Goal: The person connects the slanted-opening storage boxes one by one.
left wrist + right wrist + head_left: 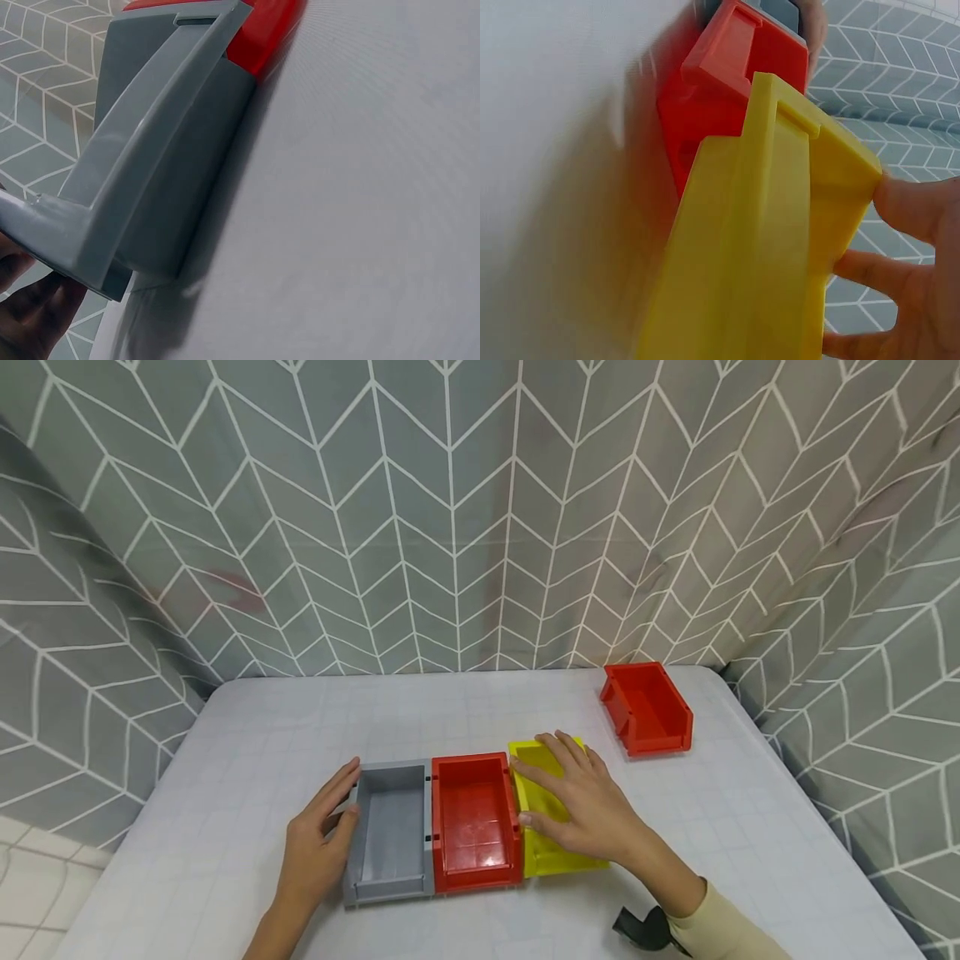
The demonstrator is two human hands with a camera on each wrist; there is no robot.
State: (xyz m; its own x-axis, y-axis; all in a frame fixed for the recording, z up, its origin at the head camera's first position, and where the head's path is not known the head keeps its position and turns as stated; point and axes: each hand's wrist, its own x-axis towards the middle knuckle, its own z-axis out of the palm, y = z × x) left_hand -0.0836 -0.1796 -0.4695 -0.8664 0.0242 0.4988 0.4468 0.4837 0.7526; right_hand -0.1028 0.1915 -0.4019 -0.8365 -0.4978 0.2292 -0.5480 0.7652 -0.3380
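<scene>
Three plastic storage bins stand side by side at the front middle of the table: a grey bin, a red bin and a yellow bin. My left hand touches the grey bin's left side with relaxed fingers. Over the yellow bin, my right hand is spread, its fingertips on the rim; it covers part of the bin's inside. In the right wrist view the thumb and fingers touch the yellow bin's edge. The yellow bin sits slightly askew beside the red one. No contents show in the grey and red bins.
A second red bin stands apart at the back right of the white-covered table. A black curved object is beside the right sleeve. Grey chevron-patterned curtains hang behind and at both sides.
</scene>
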